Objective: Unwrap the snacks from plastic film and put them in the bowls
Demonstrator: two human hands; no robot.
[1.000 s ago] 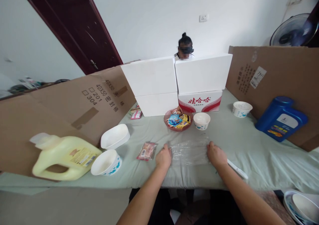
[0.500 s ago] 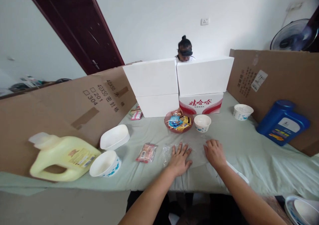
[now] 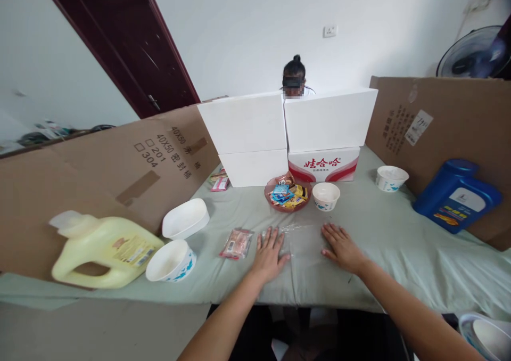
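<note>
My left hand (image 3: 269,254) lies flat on the green cloth with its fingers spread, on the left edge of a clear plastic sheet or bag (image 3: 302,241). At the right end of this film rests my right hand (image 3: 341,246), palm down and fingers stretched out. Neither hand grips anything. Left of my left hand is a clear packet with pinkish contents (image 3: 237,243). Beyond the film stand a pinkish glass bowl (image 3: 268,202) of small wrapped snacks (image 3: 289,193) and a white paper bowl (image 3: 326,197).
A yellow jug (image 3: 106,252), a paper bowl (image 3: 171,261) and a white dish (image 3: 186,219) stand left. At right are a paper bowl (image 3: 392,179) and a blue bottle (image 3: 457,196). White boxes (image 3: 247,124) and cardboard (image 3: 167,164) wall the table; a person (image 3: 294,76) is behind.
My left hand has slid left over the film. My right hand has gone from curled to flat and spread, and the film now looks smoother. The white curved edge beside my right forearm no longer shows.
</note>
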